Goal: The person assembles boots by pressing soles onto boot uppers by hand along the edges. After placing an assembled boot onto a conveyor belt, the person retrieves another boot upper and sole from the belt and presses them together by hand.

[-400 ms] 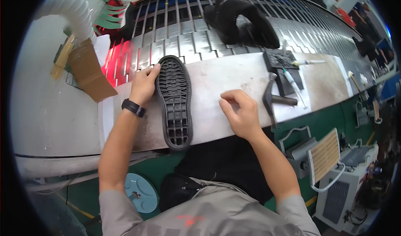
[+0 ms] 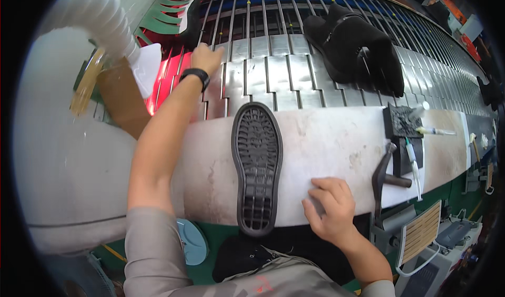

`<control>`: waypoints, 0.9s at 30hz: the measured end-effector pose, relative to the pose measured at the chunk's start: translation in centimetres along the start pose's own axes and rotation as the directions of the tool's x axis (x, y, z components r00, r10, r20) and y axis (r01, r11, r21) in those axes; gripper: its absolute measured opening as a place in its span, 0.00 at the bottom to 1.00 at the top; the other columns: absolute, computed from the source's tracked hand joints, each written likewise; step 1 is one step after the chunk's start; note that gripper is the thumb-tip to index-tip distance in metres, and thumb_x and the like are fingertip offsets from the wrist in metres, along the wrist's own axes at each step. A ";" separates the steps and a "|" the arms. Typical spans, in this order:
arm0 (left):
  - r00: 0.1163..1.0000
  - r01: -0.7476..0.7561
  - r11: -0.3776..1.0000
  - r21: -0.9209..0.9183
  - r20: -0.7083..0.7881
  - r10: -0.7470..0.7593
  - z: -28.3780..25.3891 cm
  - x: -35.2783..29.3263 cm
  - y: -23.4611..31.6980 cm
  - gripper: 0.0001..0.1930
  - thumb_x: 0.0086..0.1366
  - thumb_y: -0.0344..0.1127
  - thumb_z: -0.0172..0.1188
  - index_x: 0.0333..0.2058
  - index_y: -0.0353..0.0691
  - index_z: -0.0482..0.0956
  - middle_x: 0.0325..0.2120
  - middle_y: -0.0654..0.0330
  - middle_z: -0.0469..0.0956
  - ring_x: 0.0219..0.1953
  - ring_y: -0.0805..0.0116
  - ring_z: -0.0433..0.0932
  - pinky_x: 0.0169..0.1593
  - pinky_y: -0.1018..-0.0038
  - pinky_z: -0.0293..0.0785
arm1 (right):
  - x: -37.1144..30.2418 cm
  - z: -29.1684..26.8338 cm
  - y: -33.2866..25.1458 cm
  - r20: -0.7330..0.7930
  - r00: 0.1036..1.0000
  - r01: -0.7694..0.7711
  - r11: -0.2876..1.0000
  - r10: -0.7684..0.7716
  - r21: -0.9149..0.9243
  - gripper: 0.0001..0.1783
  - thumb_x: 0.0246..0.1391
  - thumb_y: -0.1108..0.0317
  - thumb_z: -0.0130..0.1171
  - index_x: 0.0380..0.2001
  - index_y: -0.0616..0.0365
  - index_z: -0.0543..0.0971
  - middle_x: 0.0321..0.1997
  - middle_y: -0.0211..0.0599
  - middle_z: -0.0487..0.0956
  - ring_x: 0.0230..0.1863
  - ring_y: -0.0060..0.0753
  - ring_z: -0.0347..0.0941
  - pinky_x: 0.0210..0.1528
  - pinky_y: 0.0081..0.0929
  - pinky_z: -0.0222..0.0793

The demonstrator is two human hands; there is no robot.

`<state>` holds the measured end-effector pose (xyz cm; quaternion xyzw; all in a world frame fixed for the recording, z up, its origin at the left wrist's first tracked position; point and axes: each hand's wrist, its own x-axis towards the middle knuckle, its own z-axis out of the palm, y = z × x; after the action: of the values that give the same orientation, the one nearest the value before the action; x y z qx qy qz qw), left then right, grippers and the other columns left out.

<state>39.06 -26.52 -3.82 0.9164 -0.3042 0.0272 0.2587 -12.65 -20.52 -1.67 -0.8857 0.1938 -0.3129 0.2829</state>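
The metal conveyor (image 2: 252,73) stretched beyond the black sole (image 2: 258,152), its slats crossing the view. The pale tabletop (image 2: 321,134) lay under the sole and spread to both sides of it. A white ribbed hose (image 2: 87,7) hung to the sole's far left, near a piece of brown cardboard (image 2: 121,94). Black footwear (image 2: 357,44) sat on the conveyor, beyond the sole and to its right. The sole itself lay lengthwise, gridded face up, its near end just past the tabletop's edge. The left hand (image 2: 206,59) was out at the conveyor, beyond the sole and left of it; whether its grip held anything could not be told. The right hand (image 2: 332,207) was near the sole, to its right, its grip slack and unclosed, the fingers parted. Well right of the sole were a hammer (image 2: 395,181), a black block (image 2: 401,122) and two syringes (image 2: 413,163).
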 end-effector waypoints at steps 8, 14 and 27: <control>0.978 0.206 0.858 0.471 -0.062 -0.201 0.5 25.3 -13.6 0.61 0.51 0.84 0.65 0.60 0.24 0.81 0.62 0.34 0.79 0.67 0.45 0.78 0.68 0.55 0.73 | 1.8 1.0 1.4 0.026 0.990 -0.131 0.984 0.135 -0.123 0.13 0.45 0.67 0.76 0.32 0.59 0.82 0.46 0.40 0.84 0.47 0.43 0.81 0.49 0.38 0.78; 0.948 0.158 0.979 0.130 0.257 -0.187 0.4 36.5 -16.2 0.56 0.52 0.76 0.72 0.58 0.21 0.81 0.58 0.34 0.82 0.65 0.45 0.79 0.69 0.57 0.71 | 0.0 -0.9 2.3 -0.110 0.992 -0.064 0.997 0.060 -0.033 0.10 0.51 0.66 0.74 0.30 0.60 0.84 0.45 0.40 0.86 0.44 0.39 0.84 0.47 0.33 0.81; 0.884 -0.232 0.924 0.305 -0.331 0.331 -3.9 5.5 4.5 0.52 0.59 0.59 0.77 0.70 0.27 0.67 0.65 0.36 0.75 0.67 0.39 0.75 0.70 0.53 0.70 | -0.6 0.1 1.9 -0.173 0.983 0.046 0.997 -0.057 -0.066 0.11 0.48 0.67 0.75 0.28 0.58 0.81 0.44 0.38 0.84 0.45 0.42 0.81 0.46 0.37 0.78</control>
<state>41.36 -30.64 2.75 0.8651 -0.3737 0.2789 0.1848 -13.39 -21.59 -3.15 -0.8678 0.2044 -0.3907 0.2290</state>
